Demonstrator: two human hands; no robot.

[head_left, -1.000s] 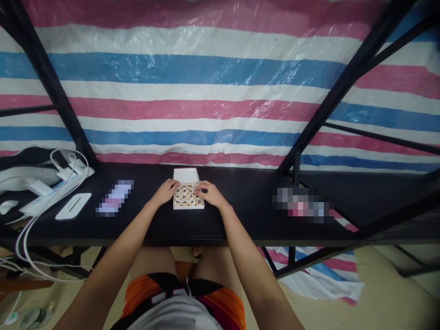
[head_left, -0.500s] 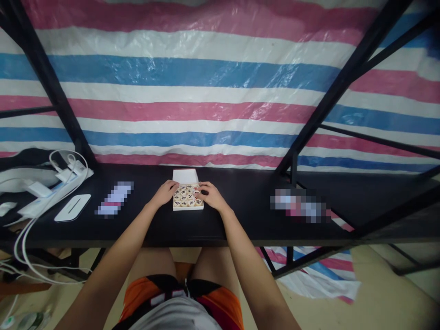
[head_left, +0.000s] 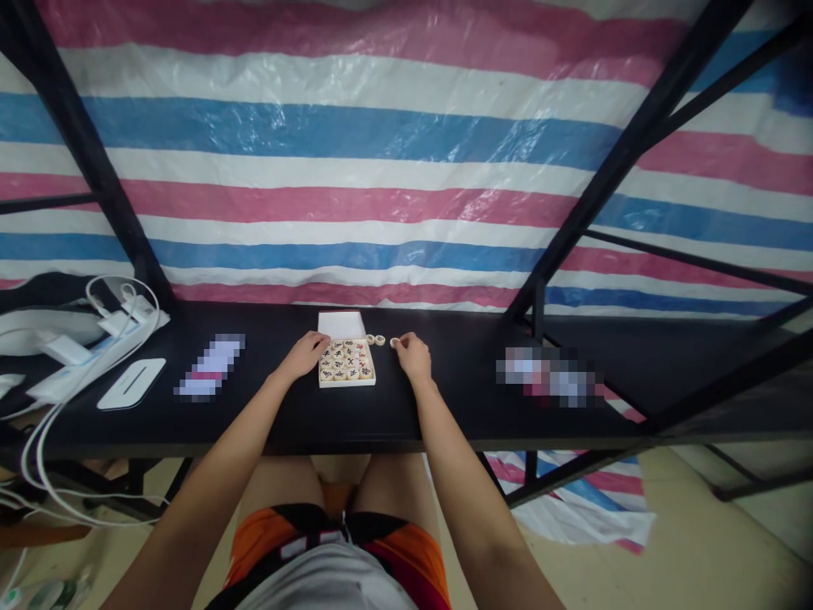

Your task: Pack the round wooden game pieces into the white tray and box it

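Note:
A small white box (head_left: 348, 384) of round xiangqi pieces (head_left: 340, 363) sits on the black table, its lid (head_left: 341, 324) tipped back behind it. Most pieces inside bear black characters; a few at the right show red ones. My left hand (head_left: 305, 353) is closed on the box's upper left edge by the lid. Clear of the box on its right, my right hand (head_left: 415, 355) pinches one xiangqi piece (head_left: 395, 342) at the tabletop. Between that hand and the box, two loose pieces (head_left: 379, 340) lie beside the lid.
On the black table (head_left: 343, 424), a blurred-out flat item (head_left: 211, 366) and a white flat device (head_left: 132, 384) lie to the left. A power strip (head_left: 95, 356) with white cables stands farther left. Another blurred item (head_left: 546, 373) is at the right, near a black frame bar (head_left: 590, 195).
My right hand has left the box and moved right with a piece in its fingers. Two loose pieces now show beside the lid. My left hand stays at the box.

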